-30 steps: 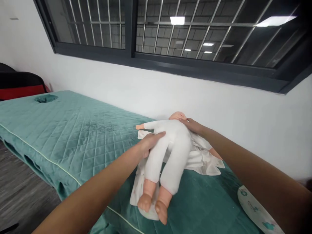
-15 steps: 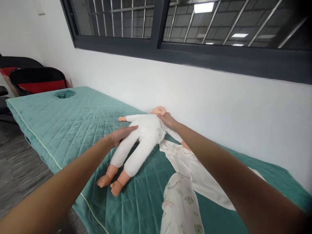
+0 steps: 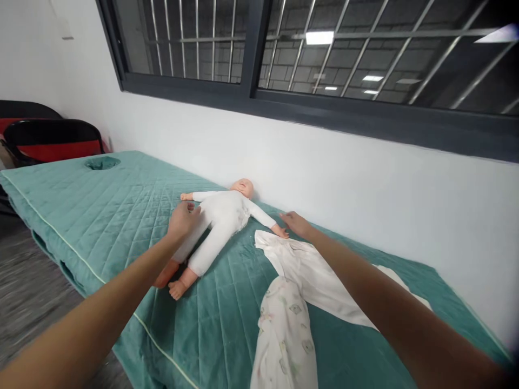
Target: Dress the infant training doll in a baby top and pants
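Note:
A baby doll (image 3: 227, 208) with a white cloth body lies on its back on the green quilted bed cover (image 3: 133, 227), head by the wall, arms spread. Over the doll's leg and hip, my left hand (image 3: 184, 220) hovers with its fingers loosely bent and apart, holding nothing; whether it touches the doll I cannot tell. My right hand (image 3: 298, 223) is open and free, just beyond the doll's outstretched hand. Beneath my right forearm lies a plain white baby garment (image 3: 308, 270). Nearer to me is a folded white cloth printed with green and pink figures (image 3: 284, 335).
A white wall (image 3: 324, 173) runs along the bed's far side, below a dark-framed window (image 3: 284, 111) with metal bars. Black and red chairs (image 3: 57, 140) stand past the bed's left end. The cover dips into a round hole (image 3: 102, 163) there.
My right hand has left the doll's head and moved right, towards the white garment. The left hand has lifted slightly off the doll's hip. The camera view has shifted a little.

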